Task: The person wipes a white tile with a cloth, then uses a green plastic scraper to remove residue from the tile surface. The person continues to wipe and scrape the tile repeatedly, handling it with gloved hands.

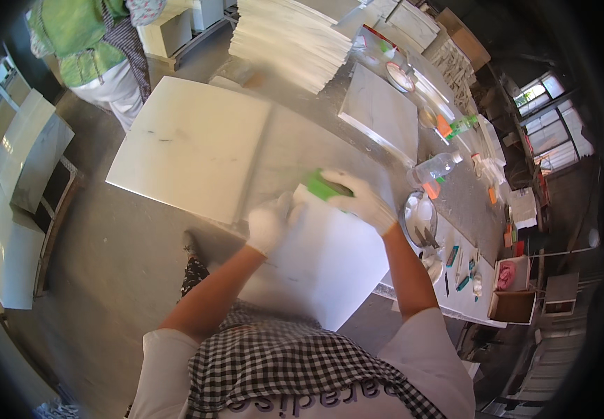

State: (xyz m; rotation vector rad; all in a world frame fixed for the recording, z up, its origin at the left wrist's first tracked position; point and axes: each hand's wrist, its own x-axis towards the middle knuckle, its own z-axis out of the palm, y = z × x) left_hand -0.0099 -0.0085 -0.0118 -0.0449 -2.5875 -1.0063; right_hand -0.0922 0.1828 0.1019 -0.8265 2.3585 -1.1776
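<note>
While I lean over the bench in the head view, my gloved right hand (361, 199) is clamped on a green block (321, 186), fingers wrapped over its side — the block sits at the far edge of the pale slab (344, 244) in front of me. My gloved left hand (268, 227) is curled above the slab's left part; I cannot tell whether its fingers close on anything. Beyond it lies a larger white panel (190, 140). To my right are a clear plastic bottle (438, 167) and, nearer, a round dish (411, 209).
</note>
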